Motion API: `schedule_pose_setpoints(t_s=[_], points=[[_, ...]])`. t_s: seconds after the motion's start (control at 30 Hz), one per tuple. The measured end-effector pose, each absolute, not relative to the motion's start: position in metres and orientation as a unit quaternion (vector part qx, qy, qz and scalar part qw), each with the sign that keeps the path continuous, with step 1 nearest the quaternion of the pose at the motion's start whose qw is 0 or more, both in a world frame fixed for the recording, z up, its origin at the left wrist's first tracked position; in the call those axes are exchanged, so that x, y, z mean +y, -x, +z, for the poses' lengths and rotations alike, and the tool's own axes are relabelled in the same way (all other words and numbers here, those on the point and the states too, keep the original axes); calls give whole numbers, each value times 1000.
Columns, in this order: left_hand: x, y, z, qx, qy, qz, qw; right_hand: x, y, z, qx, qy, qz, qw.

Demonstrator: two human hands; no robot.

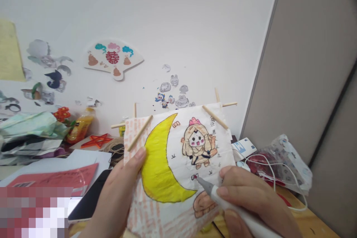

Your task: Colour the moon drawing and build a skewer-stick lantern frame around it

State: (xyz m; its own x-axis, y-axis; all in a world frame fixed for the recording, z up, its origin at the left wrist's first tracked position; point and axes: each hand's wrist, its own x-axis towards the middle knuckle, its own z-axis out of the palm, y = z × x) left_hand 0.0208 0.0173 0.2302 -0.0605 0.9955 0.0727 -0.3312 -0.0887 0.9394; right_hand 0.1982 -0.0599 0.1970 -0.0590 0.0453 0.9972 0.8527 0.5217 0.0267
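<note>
A white paper panel [156,119] with thin wooden sticks at its upper corners is held up in front of me. On it are a yellow crescent moon [153,163], a small cartoon figure [197,143] in a tan hood, and pinkish dashes along the left and lower sides. My left hand [114,189] grips the panel's left edge, its thumb on the front face. My right hand [256,193] is closed around a white marker [248,215] with a grey tip end. That tip meets a small red-centred bow drawing [194,176] below the figure.
Left of the panel lie a dark tablet-like slab [90,197], a red packet [55,182], an orange bottle [80,124] and a red star [97,140]. On the right are a white cable [275,178] and a clear plastic bag [295,160]. Stickers and a fan-shaped cutout [100,65] hang on the wall.
</note>
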Motion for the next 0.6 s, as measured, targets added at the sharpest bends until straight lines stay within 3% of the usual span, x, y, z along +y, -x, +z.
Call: schedule_pose_setpoints(t_s=[0.23,0.43,0.6], points=[[24,-15,222,455,-392,656,457,-69,-204,204,-684,366,-325,541],[14,-20,235,424,-413,596,543,-68,-204,204,-681,366,-333,540],[11,-22,237,432,-398,604,539,-68,-206,206,-691,363,-328,532]])
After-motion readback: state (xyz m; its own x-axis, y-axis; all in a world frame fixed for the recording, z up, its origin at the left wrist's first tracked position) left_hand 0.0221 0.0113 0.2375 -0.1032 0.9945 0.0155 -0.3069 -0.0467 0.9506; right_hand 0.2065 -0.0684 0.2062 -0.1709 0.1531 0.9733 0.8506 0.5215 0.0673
